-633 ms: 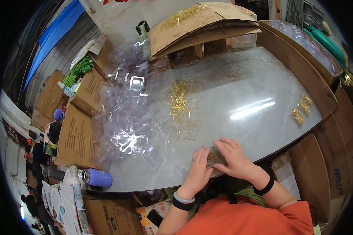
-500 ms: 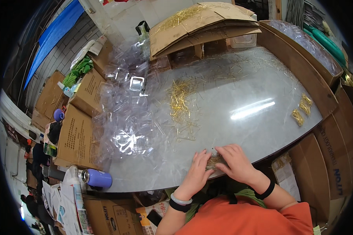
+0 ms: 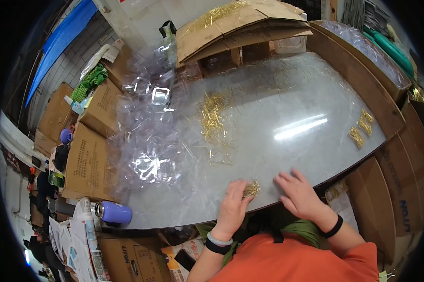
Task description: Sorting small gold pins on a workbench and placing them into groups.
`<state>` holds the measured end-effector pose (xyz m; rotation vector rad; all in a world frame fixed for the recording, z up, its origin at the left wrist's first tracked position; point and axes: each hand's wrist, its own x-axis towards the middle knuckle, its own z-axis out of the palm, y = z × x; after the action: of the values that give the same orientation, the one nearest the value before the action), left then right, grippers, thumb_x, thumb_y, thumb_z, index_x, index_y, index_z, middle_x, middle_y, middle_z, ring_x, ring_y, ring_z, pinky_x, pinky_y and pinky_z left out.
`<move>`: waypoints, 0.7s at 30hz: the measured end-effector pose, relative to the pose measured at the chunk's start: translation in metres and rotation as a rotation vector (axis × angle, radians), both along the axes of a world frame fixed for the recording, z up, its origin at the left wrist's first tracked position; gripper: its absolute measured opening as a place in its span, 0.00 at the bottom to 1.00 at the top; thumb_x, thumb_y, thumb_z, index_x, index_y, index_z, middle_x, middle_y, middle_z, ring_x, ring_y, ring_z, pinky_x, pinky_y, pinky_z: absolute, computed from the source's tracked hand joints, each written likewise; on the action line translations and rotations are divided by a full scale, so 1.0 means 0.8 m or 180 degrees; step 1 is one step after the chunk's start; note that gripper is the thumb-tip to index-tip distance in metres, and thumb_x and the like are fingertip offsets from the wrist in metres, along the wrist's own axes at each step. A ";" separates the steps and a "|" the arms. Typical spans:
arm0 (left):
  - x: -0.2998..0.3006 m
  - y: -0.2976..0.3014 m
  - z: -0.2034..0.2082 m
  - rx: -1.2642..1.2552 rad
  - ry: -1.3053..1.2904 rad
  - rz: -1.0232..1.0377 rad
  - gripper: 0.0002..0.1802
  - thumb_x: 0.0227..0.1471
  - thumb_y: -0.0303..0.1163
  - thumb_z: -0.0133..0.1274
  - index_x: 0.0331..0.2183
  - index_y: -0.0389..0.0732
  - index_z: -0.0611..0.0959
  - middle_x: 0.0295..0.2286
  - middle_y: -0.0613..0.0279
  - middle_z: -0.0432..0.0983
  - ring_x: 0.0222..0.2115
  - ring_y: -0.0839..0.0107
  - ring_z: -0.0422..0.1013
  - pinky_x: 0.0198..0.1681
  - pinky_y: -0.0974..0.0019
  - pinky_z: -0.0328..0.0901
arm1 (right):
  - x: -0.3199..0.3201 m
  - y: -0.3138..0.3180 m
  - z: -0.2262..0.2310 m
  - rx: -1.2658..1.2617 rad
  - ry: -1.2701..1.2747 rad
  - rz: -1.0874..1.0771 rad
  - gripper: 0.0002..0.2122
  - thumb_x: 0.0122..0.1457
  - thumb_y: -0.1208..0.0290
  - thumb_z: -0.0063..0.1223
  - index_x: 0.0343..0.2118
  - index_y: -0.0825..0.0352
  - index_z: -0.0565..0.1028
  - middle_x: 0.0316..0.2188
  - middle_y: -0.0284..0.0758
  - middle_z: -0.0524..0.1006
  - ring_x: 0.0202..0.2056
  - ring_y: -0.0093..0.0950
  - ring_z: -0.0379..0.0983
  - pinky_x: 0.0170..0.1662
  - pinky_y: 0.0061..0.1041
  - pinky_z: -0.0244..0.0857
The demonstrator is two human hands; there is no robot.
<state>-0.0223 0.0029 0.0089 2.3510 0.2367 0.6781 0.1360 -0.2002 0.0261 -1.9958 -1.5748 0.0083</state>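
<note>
At the near edge of the grey table, my left hand (image 3: 231, 202) is curled against a small bundle of thin gold-coloured wire pieces (image 3: 252, 188), with the thumb on its near side. Part of that bundle is hidden by the fingers. To the right, my right hand (image 3: 299, 193) is held apart from it, fingers spread and nothing in them. A loose heap of the same gold wire pieces (image 3: 213, 117) lies at mid-table. Several gathered bundles (image 3: 356, 137) rest near the right edge.
Clear plastic boxes (image 3: 151, 136) are piled along the table's left side. A purple bottle (image 3: 115, 212) lies at the near left corner. Cardboard sheets (image 3: 240, 28) form a raised cover at the back, and a cardboard wall (image 3: 353, 80) borders the right side.
My right hand has come off the bundle and moved right, its fingers opening out. My left hand stays at the bundle, which now shows more. The view has shifted slightly.
</note>
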 end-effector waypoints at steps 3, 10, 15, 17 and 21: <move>0.008 -0.011 0.002 -0.0014 0.0183 0.0221 0.22 0.59 0.27 0.55 0.54 0.33 0.73 0.51 0.38 0.70 0.55 0.39 0.65 0.62 0.45 0.59 | -0.033 -0.031 -0.040 0.0463 -0.0219 0.1018 0.22 0.57 0.74 0.53 0.56 0.68 0.71 0.51 0.44 0.76 0.52 0.43 0.74 0.57 0.45 0.68; 0.016 -0.007 0.001 0.0024 0.0138 0.0050 0.26 0.60 0.27 0.53 0.59 0.34 0.70 0.54 0.38 0.68 0.58 0.40 0.63 0.64 0.48 0.58 | -0.081 -0.010 -0.097 -0.1362 0.0777 0.0912 0.10 0.57 0.70 0.52 0.41 0.63 0.78 0.37 0.40 0.79 0.40 0.39 0.77 0.46 0.36 0.73; -0.002 0.016 0.011 -0.0590 0.0265 -0.0218 0.29 0.59 0.27 0.54 0.61 0.34 0.68 0.59 0.41 0.64 0.60 0.41 0.61 0.64 0.51 0.57 | -0.080 0.004 -0.057 0.0532 0.0338 0.1570 0.12 0.52 0.73 0.56 0.42 0.62 0.77 0.39 0.32 0.78 0.35 0.33 0.76 0.38 0.31 0.72; -0.014 0.023 0.012 -0.0412 0.0237 -0.0063 0.34 0.55 0.30 0.61 0.61 0.34 0.69 0.58 0.43 0.66 0.59 0.45 0.63 0.62 0.54 0.59 | -0.064 0.012 -0.028 0.0675 0.0230 0.1284 0.13 0.53 0.74 0.56 0.42 0.63 0.77 0.43 0.35 0.77 0.39 0.34 0.76 0.41 0.33 0.72; -0.024 0.025 0.038 0.0460 0.0459 0.0180 0.43 0.44 0.35 0.71 0.59 0.34 0.71 0.56 0.46 0.68 0.53 0.46 0.67 0.57 0.55 0.64 | -0.021 0.060 0.016 0.0303 -0.0174 0.0303 0.16 0.56 0.70 0.58 0.48 0.65 0.76 0.50 0.38 0.77 0.50 0.38 0.74 0.54 0.36 0.69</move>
<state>-0.0415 0.0227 0.0390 2.5435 0.3286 0.5695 0.1193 -0.1526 0.0387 -1.8613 -1.6720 -0.0830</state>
